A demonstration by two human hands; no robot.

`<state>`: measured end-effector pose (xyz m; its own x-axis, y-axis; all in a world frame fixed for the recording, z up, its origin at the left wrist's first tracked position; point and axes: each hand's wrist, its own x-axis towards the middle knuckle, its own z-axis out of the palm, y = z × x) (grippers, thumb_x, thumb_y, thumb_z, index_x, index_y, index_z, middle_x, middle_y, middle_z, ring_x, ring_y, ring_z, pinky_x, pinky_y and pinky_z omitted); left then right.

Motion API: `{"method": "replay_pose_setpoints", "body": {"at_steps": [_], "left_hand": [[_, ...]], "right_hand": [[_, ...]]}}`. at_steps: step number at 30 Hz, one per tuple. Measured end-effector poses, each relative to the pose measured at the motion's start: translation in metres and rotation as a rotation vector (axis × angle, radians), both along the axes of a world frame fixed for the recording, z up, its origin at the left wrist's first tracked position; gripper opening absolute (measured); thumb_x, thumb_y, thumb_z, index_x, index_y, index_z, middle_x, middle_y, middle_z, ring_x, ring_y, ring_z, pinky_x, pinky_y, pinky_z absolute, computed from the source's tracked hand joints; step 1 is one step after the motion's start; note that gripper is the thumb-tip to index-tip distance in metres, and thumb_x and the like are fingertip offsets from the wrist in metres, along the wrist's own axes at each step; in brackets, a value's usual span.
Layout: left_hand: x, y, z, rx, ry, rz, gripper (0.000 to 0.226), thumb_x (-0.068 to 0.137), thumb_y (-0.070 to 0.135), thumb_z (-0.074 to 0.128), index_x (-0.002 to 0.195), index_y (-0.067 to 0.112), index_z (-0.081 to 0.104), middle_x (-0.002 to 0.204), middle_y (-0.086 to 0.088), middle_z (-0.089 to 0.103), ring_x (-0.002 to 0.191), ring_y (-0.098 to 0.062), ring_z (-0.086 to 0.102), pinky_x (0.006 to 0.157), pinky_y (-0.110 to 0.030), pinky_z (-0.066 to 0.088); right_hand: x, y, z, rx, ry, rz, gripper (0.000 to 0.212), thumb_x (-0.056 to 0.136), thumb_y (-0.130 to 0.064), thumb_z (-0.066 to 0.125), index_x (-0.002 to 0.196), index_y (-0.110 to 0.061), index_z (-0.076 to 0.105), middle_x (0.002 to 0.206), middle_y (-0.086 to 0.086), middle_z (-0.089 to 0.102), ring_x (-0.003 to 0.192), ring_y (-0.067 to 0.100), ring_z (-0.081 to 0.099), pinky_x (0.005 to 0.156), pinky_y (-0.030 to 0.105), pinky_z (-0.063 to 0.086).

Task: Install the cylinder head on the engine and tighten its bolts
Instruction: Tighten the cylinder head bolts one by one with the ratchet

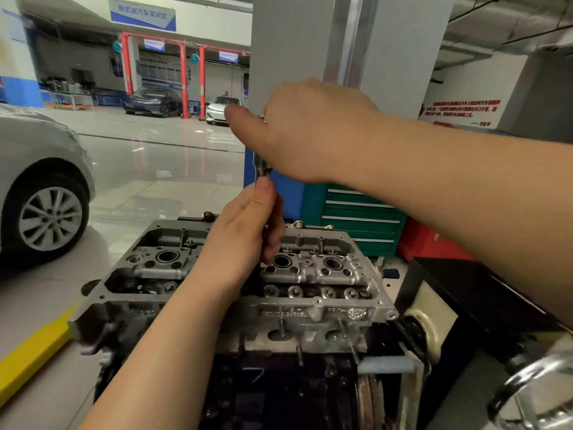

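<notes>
The grey aluminium cylinder head (313, 274) sits on top of the dark engine block (279, 383), with open round bores along its upper face. A thin upright tool shaft (259, 164) rises from the head's middle. My left hand (245, 231) grips the lower part of this shaft, thumb pointing up. Above it my right hand (310, 131) holds the top of the tool, its fingers curled over the handle, which is mostly hidden. The shaft's lower end is hidden behind my left hand.
A green tool cabinet (359, 218) and a red box (431, 240) stand behind the engine. A black stand (483, 299) is at the right. A silver car (40, 187) is parked at the left; a yellow floor kerb (31, 358) lies in front of it.
</notes>
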<state>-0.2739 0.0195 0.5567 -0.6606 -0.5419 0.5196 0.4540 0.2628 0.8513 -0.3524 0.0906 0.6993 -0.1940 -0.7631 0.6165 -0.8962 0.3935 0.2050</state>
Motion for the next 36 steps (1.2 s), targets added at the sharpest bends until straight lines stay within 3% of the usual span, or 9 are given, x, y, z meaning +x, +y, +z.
{"method": "replay_pose_setpoints", "body": {"at_steps": [4, 8, 12, 15, 18, 23, 29, 32, 36], "left_hand": [[0.003, -0.005, -0.002, -0.023, -0.025, -0.045, 0.056, 0.099, 0.071, 0.040, 0.080, 0.019, 0.052, 0.063, -0.003, 0.049, 0.052, -0.019, 0.045, 0.048, -0.021, 0.039], [-0.003, -0.006, -0.008, -0.061, -0.037, -0.023, 0.055, 0.103, 0.066, 0.037, 0.082, 0.017, 0.051, 0.066, -0.001, 0.050, 0.056, -0.019, 0.046, 0.051, -0.022, 0.040], [-0.006, -0.008, -0.010, -0.041, -0.044, -0.028, 0.054, 0.097, 0.072, 0.039, 0.082, 0.022, 0.055, 0.066, 0.001, 0.051, 0.057, -0.019, 0.046, 0.051, -0.022, 0.039], [-0.008, -0.010, -0.011, -0.023, -0.036, -0.022, 0.058, 0.094, 0.076, 0.040, 0.084, 0.020, 0.056, 0.066, 0.001, 0.052, 0.056, -0.019, 0.047, 0.051, -0.022, 0.039], [-0.009, -0.009, -0.013, 0.002, -0.034, -0.002, 0.062, 0.093, 0.078, 0.041, 0.085, 0.018, 0.056, 0.066, 0.001, 0.052, 0.058, -0.020, 0.047, 0.052, -0.026, 0.040], [-0.007, -0.005, -0.011, 0.027, 0.002, 0.018, 0.063, 0.093, 0.076, 0.042, 0.084, 0.015, 0.053, 0.065, 0.000, 0.047, 0.058, -0.021, 0.040, 0.052, -0.034, 0.035], [-0.005, 0.008, 0.012, 0.017, 0.138, 0.061, 0.051, 0.111, 0.047, 0.041, 0.078, 0.009, 0.048, 0.061, -0.002, 0.039, 0.050, -0.015, 0.033, 0.046, -0.027, 0.027], [0.002, 0.004, 0.030, -0.008, 0.179, 0.069, 0.049, 0.106, 0.053, 0.043, 0.078, 0.013, 0.054, 0.059, 0.001, 0.041, 0.049, -0.014, 0.036, 0.044, -0.025, 0.030], [0.010, 0.001, 0.029, -0.074, 0.150, 0.128, 0.050, 0.103, 0.056, 0.043, 0.080, 0.015, 0.057, 0.057, 0.004, 0.044, 0.049, -0.012, 0.040, 0.046, -0.023, 0.033]], "right_hand": [[-0.010, 0.004, 0.019, 0.209, -0.337, 0.147, 0.080, 0.099, -0.079, 0.026, 0.053, -0.020, 0.055, 0.046, -0.006, 0.051, 0.041, 0.009, 0.048, 0.055, 0.029, 0.036], [-0.032, 0.016, 0.039, 0.398, -0.668, 0.240, 0.075, 0.109, -0.058, 0.034, 0.049, -0.027, 0.066, 0.056, -0.002, 0.062, 0.047, 0.013, 0.052, 0.060, 0.030, 0.046], [-0.041, 0.013, 0.037, 0.429, -0.602, 0.242, 0.074, 0.111, -0.054, 0.031, 0.049, -0.033, 0.065, 0.052, -0.004, 0.060, 0.047, 0.010, 0.050, 0.069, 0.036, 0.044], [-0.036, 0.008, 0.032, 0.380, -0.517, 0.262, 0.067, 0.112, -0.050, 0.031, 0.055, -0.039, 0.064, 0.051, -0.003, 0.055, 0.045, 0.012, 0.045, 0.055, 0.027, 0.042], [-0.033, 0.003, 0.030, 0.297, -0.560, 0.262, 0.069, 0.109, -0.059, 0.031, 0.056, -0.023, 0.055, 0.052, -0.003, 0.052, 0.049, 0.016, 0.044, 0.052, 0.026, 0.040], [-0.031, -0.001, 0.032, 0.251, -0.608, 0.274, 0.064, 0.109, -0.058, 0.034, 0.061, -0.019, 0.051, 0.051, 0.000, 0.050, 0.049, 0.017, 0.041, 0.049, 0.024, 0.037], [-0.016, 0.007, 0.046, 0.150, -0.643, 0.335, 0.061, 0.111, -0.049, 0.036, 0.061, -0.016, 0.047, 0.052, 0.004, 0.045, 0.042, 0.013, 0.039, 0.044, 0.021, 0.034], [-0.009, 0.011, 0.063, 0.079, -0.651, 0.377, 0.056, 0.111, -0.046, 0.039, 0.072, -0.009, 0.051, 0.059, 0.009, 0.045, 0.047, 0.017, 0.041, 0.048, 0.024, 0.033], [-0.005, 0.013, 0.061, 0.091, -0.634, 0.379, 0.059, 0.112, -0.045, 0.038, 0.061, -0.015, 0.042, 0.055, 0.007, 0.042, 0.046, 0.017, 0.040, 0.047, 0.022, 0.034]]}}
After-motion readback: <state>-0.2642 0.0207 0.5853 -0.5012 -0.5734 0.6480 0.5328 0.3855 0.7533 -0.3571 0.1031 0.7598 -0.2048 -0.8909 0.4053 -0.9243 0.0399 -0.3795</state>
